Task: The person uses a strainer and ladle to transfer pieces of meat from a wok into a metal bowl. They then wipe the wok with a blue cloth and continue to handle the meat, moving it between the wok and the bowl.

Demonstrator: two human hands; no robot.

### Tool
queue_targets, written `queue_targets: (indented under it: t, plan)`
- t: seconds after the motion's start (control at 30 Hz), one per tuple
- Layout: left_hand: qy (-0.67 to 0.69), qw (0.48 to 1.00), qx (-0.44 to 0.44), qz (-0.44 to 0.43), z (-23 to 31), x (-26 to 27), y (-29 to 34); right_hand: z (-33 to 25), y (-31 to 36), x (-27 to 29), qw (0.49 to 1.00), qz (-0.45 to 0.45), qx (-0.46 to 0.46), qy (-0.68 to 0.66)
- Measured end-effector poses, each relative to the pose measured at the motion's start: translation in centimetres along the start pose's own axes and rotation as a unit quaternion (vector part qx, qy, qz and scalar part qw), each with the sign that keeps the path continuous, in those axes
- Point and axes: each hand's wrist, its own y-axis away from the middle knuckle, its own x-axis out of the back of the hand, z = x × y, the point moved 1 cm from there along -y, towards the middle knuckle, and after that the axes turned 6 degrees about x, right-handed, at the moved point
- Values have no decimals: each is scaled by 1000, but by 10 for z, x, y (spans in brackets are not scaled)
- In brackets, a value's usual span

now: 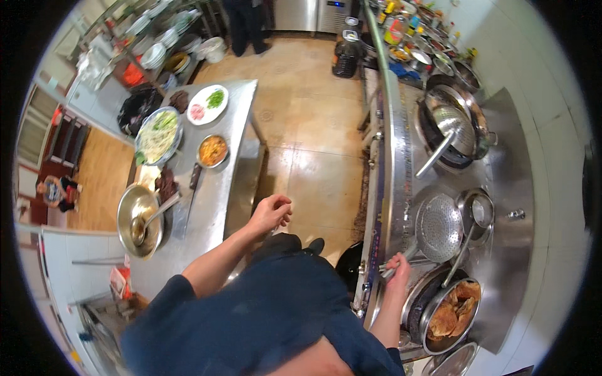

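Steel, round and pierced with many holes, the skimmer [439,237] is over the cooking counter [429,183] on the person's right, its handle wrapped by the closed fingers of the right hand [396,274]. Just beyond its disc, a small ladle [481,212] sits in a round pot [488,235]. Nearer the body, a pan [434,344] holds browned pieces of food [456,310]; farther up the counter, a second skimmer [456,130] rests across a dark wok [422,119].

The left hand [269,215] hangs in the air beside a steel table [208,219], fingers loosely curled and apart from everything. On that table are a metal bowl [125,212], a knife [194,182] and a white plate [212,116] (chopped green and pink heaps on it).
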Motion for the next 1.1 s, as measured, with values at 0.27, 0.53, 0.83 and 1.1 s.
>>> queue_targets:
  t: [0.27, 0.53, 0.83, 1.1]
  plan:
    - [-59, 939, -10, -338, 112, -66, -48, -94, 83, -148, 974, 18, 227, 8]
    - [-102, 843, -79, -522, 227, -106, -134, -87, 36, -353, 898, -103, 392, 170]
    - [1, 919, 62, -390, 344, 11, -289, -100, -30, -435, 859, -101, 385, 321]
    - [18, 897, 123, -424, 425, -14, -427, 21, -102, -299, 881, 199, 261, 341]
